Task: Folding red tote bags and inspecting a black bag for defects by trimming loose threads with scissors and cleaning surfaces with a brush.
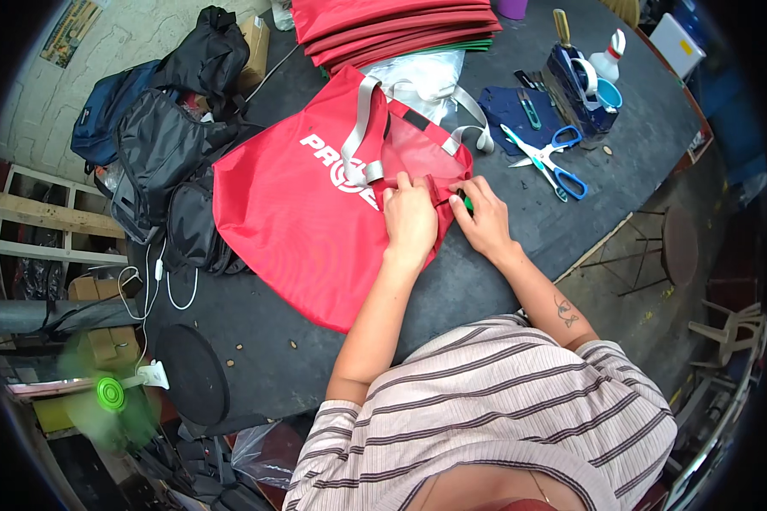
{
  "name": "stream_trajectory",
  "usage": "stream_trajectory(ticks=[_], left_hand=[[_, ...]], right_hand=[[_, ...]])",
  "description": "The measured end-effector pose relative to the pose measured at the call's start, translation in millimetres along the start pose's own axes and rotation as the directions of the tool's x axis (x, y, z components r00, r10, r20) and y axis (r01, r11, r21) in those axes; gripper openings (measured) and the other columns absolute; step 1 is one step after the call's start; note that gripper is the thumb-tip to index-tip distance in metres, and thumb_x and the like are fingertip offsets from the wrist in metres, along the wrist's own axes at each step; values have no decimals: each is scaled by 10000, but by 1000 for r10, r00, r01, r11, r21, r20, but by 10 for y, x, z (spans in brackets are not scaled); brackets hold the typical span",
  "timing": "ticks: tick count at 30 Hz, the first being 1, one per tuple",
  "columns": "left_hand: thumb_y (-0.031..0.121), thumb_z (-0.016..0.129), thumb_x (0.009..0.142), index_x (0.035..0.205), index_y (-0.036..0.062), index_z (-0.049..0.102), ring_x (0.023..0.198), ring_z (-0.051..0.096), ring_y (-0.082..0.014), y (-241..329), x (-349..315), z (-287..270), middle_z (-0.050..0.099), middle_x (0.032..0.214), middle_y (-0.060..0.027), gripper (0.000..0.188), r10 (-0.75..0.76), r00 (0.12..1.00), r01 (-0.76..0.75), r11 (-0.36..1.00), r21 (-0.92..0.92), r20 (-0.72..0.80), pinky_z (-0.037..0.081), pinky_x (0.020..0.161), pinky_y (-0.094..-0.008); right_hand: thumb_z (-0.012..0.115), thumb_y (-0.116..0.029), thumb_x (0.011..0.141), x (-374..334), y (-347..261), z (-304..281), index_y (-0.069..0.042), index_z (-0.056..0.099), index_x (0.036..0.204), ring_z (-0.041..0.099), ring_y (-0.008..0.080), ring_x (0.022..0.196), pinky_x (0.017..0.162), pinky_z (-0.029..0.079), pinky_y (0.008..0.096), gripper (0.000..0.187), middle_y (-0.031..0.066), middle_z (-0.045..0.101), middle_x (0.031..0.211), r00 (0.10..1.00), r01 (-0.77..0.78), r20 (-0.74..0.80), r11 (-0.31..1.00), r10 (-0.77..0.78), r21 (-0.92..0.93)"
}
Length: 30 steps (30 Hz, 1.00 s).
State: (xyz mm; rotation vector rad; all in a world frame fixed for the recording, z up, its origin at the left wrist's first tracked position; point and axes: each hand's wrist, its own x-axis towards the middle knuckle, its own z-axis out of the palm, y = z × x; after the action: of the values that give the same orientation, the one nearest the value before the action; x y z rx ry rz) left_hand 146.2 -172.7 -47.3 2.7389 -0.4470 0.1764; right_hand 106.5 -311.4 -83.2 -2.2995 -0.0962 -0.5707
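Note:
A red fabric bag [294, 230] with white lettering and grey webbing handles [358, 128] lies on the dark table. Its mouth faces away to the right, with a black strip on the rim. My left hand [411, 217] is closed on the red fabric near the bag's right edge, its fingers bent into the cloth. Close beside it, my right hand [484, 213] is closed at the same edge. A small green-and-black thing [468, 204] shows under its fingers; its kind is mostly hidden.
Folded red bags [400, 34] are stacked at the far edge. Scissors [547, 162], a utility knife [529, 111], a tool box [575, 89] and a spray bottle [608, 58] sit at the right. Black backpacks [166, 149] crowd the left, above a spinning green fan [111, 393].

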Motion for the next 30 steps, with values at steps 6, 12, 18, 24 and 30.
stream_trajectory(ticks=[6, 12, 18, 24, 30], left_hand=[[41, 521, 833, 986, -59, 625, 925, 589, -368, -35, 81, 136, 563, 1025, -215, 211, 67, 962, -178, 887, -426, -263, 469, 848, -420], [296, 227, 1020, 985, -34, 671, 1039, 560, -302, -67, 96, 393, 652, 1019, -170, 555, -131, 989, -18, 361, -932, -70, 385, 965, -396], [364, 118, 1030, 948, -38, 684, 1161, 537, -301, -46, -44, 532, 676, 1013, -162, 699, -178, 976, -58, 340, -939, -125, 358, 1030, -396], [386, 104, 1030, 952, -47, 685, 1170, 534, -293, -38, -58, 546, 679, 1002, -158, 729, -184, 972, -61, 393, -918, -144, 354, 1034, -390], [385, 112, 1031, 961, -53, 681, 1157, 550, -300, -39, -61, 572, 680, 1006, -160, 721, -184, 970, -73, 405, -912, -160, 360, 1032, -394]], right_hand=[[622, -232, 829, -22, -21, -16, -86, 568, 1053, 637, 304, 807, 693, 514, 412, 273, 110, 591, 934, 999, 32, 9, 998, -32, -45], [639, -256, 796, -52, -143, 17, -68, 510, 1130, 651, 338, 829, 689, 528, 439, 404, 152, 625, 1035, 985, -124, 119, 992, 123, -1], [624, -237, 800, -54, -192, 128, -47, 473, 1123, 648, 351, 837, 696, 523, 454, 404, 160, 625, 1064, 979, -169, 116, 985, 166, 20], [589, -182, 797, -35, -161, 161, -42, 459, 1088, 643, 366, 827, 679, 513, 471, 348, 172, 623, 1036, 975, -183, 125, 983, 182, -5], [605, -151, 793, -31, -198, 184, -51, 443, 1082, 641, 347, 828, 682, 515, 454, 346, 155, 620, 1005, 972, -201, 114, 978, 205, -52]])
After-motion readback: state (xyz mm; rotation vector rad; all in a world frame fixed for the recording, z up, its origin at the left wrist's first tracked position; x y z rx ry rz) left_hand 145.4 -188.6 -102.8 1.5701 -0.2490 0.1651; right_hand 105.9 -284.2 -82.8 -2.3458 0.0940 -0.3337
